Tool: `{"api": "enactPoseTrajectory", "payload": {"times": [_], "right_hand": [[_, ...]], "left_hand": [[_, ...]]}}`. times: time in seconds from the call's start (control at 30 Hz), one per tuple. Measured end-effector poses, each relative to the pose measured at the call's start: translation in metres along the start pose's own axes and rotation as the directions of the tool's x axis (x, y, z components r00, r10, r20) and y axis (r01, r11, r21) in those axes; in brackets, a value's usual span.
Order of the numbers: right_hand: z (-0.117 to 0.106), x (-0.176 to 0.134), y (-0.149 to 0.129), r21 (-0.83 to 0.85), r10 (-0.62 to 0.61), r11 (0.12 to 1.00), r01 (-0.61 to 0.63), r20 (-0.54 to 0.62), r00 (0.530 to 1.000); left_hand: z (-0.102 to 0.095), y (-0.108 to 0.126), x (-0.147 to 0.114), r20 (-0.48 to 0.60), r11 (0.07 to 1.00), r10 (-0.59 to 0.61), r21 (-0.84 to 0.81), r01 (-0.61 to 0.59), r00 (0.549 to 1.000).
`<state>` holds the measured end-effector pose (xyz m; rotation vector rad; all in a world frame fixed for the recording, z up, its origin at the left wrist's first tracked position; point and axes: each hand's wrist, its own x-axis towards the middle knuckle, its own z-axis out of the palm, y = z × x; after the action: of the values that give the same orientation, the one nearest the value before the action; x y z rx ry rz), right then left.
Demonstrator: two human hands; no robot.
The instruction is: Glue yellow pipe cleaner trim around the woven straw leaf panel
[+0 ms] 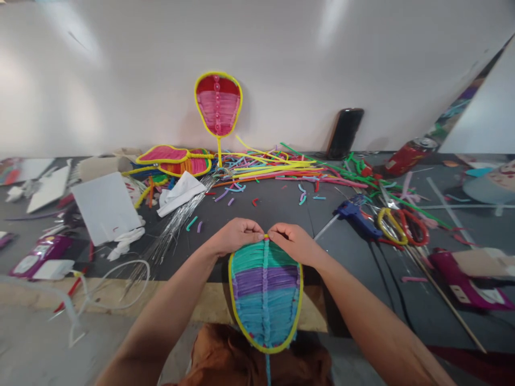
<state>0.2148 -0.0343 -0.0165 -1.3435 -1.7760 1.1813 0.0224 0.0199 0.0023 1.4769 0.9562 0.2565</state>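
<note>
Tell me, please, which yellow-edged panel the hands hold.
The green, purple and blue panel; the upright pink panel and lying panels to its left are untouched.

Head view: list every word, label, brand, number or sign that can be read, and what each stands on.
None can be read.
Red drink can: pale markings, too blurred to read.
Smartphone: no legible text on its dark face.
Teal-and-purple pipe-cleaner panel: no lettering shows.

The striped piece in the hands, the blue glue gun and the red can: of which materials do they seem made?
Striped piece: probably pipe cleaners, matt; its rows look fuzzy and ridged.
Blue glue gun: likely moulded plastic, from its smooth, solid colour.
Red can: probably printed metal; its top looks silvery.
</note>
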Motion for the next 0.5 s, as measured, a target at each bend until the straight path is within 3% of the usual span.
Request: {"api": "enactPoseTrajectory", "payload": {"times": [0.23, 0.5], "right_hand": [[0.000, 0.000, 0.002, -0.026, 0.012, 1.000, -0.012, 0.000, 1.000], [0.002, 0.001, 0.002, -0.043, 0.018, 0.999, -0.019, -0.024, 1.000]], "left_hand": [[-0.007, 0.001, -0.004, 0.019, 0.999, -0.021, -0.038, 0.022, 1.000], [0.003, -0.002, 0.002, -0.033, 0.999, -0.052, -0.011, 0.052, 0.998]]}}
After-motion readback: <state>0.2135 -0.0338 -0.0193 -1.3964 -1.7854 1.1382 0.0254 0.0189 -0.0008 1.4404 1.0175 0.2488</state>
